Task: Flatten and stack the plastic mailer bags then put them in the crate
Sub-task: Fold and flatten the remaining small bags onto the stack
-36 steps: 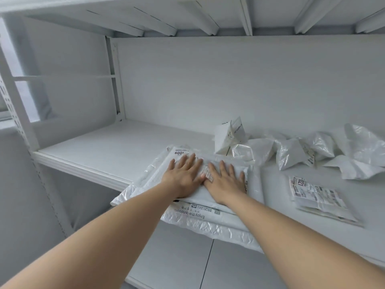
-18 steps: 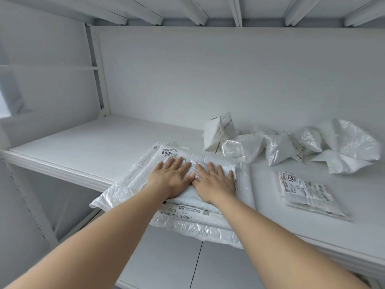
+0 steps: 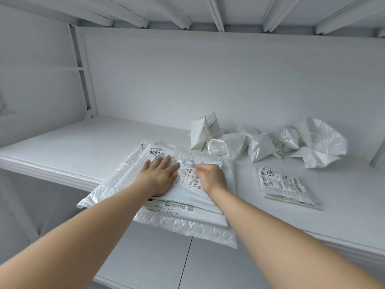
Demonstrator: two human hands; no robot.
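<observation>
Both bare arms reach fwd. L hand (image 3: 160, 176) lies flat, fingers straight, pressing the top bag (image 3: 187, 192) of the stack (image 3: 183, 226), which overhangs the shelf (image 3: 83, 147) edge. R hand (image 3: 210, 178), fingers curled and a bit blurred, pinches a crumpled fold of the top bag. A lower bag (image 3: 166, 213) reads "Enjoy the outdoors"; a label (image 3: 155, 152) reads "4009". To the right, apart, a flat bag (image 3: 285, 184) w/ "021". Behind, crumpled bags (image 3: 260, 147).

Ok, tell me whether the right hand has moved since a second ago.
Yes. Against the stacked mailers, the right hand shifted rightward, uncovering the label, away from the left hand, fingers curled.
</observation>
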